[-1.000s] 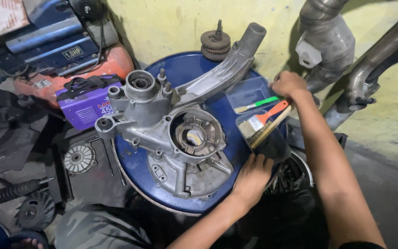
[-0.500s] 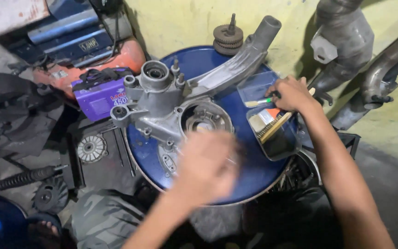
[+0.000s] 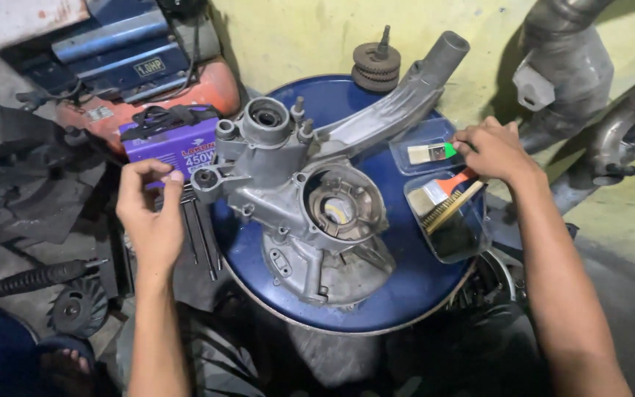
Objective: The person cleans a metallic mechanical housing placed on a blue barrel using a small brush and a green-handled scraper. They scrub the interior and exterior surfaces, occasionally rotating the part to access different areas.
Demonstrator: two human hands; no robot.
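Observation:
A grey metal engine casing [image 3: 310,198] lies on a round blue drum top [image 3: 406,287]. My left hand [image 3: 152,213] hovers at the casing's left end, fingers curled near a round lug, holding nothing that I can see. My right hand [image 3: 495,151] grips the green handle of a small paintbrush [image 3: 431,153] over a clear plastic tray [image 3: 422,147]. A second clear tray [image 3: 453,228] beside it holds an orange-handled brush [image 3: 439,191] and a wooden-handled brush [image 3: 450,207].
A stack of gears [image 3: 376,62] stands at the drum's far edge. A purple box-shaped machine [image 3: 178,143] and an orange-and-blue compressor [image 3: 134,59] sit at the left. Grey exhaust pipes [image 3: 575,73] lean on the yellow wall. A finned round part [image 3: 75,305] and long bolts [image 3: 196,228] lie below left.
My left hand has moved from the casing's lower right edge across to its left end. My right hand stays at the trays with the green-handled brush. The camera view has shifted slightly.

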